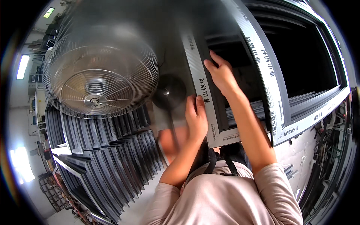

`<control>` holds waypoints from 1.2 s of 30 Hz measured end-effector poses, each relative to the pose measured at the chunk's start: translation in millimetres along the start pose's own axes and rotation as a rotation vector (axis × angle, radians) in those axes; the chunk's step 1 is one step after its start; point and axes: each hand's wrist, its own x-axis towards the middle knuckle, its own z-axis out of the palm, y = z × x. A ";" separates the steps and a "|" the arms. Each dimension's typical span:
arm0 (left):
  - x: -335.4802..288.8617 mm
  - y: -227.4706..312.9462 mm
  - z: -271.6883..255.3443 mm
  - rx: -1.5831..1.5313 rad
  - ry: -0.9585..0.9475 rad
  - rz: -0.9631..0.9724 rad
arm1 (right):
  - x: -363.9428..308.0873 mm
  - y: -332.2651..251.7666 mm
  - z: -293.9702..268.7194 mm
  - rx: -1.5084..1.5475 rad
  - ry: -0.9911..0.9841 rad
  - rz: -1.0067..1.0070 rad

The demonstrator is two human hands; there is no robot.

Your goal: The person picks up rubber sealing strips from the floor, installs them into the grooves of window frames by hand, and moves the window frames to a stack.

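Cannot make out the upper end of a dark-grey rectangular metal frame (218, 108) faced with white film (197, 69), in front of the torso (221, 197). Gripping its left outer edge with the left hand (196, 118), elbow bent. Holding the right hand (222, 75) higher, over the inner edge, with half-curled fingers; cannot tell whether gripping. Right of a round silvery wire-cage fan (99, 83).
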 end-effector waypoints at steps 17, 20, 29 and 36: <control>3.0 12.2 -3.7 0.091 -0.006 -0.004 | -0.7 -21.7 15.3 -0.690 0.146 -0.069; 0.8 5.1 -1.9 0.119 0.066 0.104 | 1.6 -16.1 15.1 -0.610 0.109 -0.044; -0.4 2.1 0.7 0.106 0.101 0.191 | 23.6 18.4 -3.9 -0.278 -0.017 0.010; 7.8 -21.6 0.4 0.203 0.108 0.310 | -6.5 4.0 -2.7 -0.536 0.075 -0.011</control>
